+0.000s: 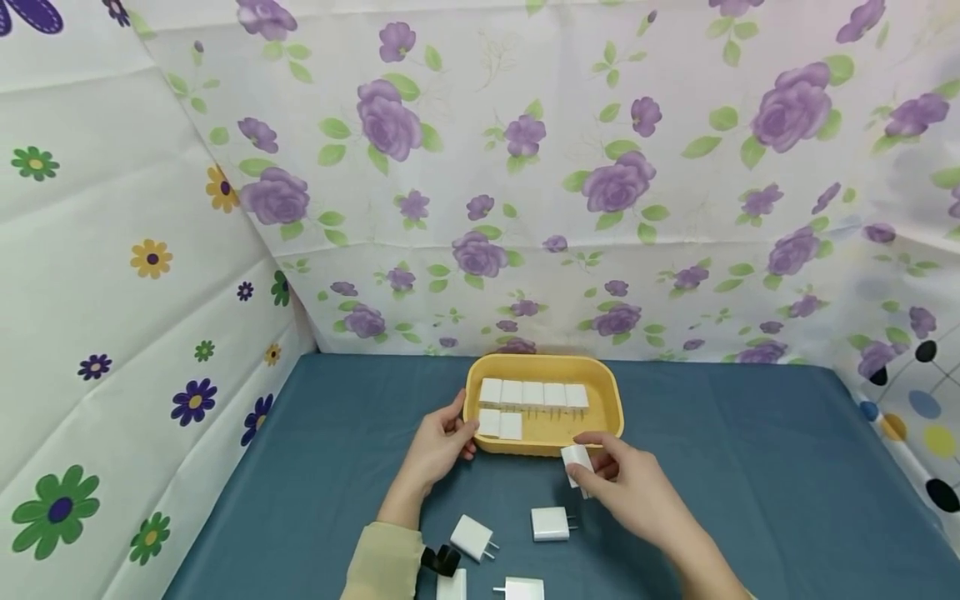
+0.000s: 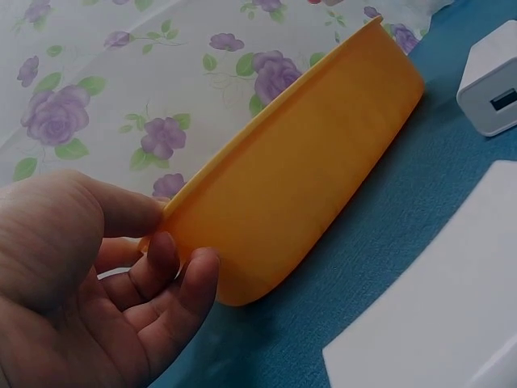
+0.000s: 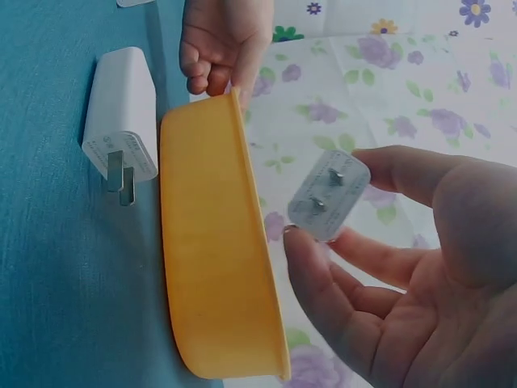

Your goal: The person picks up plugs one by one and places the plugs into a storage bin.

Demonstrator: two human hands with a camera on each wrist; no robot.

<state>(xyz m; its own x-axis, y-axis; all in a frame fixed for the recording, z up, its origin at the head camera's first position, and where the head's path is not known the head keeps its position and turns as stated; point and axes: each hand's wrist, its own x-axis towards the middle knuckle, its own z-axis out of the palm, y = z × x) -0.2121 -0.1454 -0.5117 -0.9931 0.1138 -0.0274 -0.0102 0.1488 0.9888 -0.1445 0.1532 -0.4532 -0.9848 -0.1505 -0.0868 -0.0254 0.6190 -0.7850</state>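
Observation:
A yellow plastic basket (image 1: 551, 430) stands at the back of the table, with several white charger plugs (image 1: 533, 393) lined up inside in two rows. My left hand (image 1: 437, 446) holds its left end, thumb and fingers at the rim in the left wrist view. Between thumb and fingers my right hand (image 1: 633, 487) pinches a white power adapter (image 1: 576, 458), just off the basket's front right corner. In the right wrist view the two metal prongs of this adapter (image 3: 329, 194) face the camera.
Several more chargers lie loose on the blue tablecloth (image 1: 750, 467) in front of the basket, among them one charger (image 1: 550, 524) near the right hand and another (image 1: 472, 537) by the left wrist. Flowered cloth (image 1: 480, 208) hangs behind the table.

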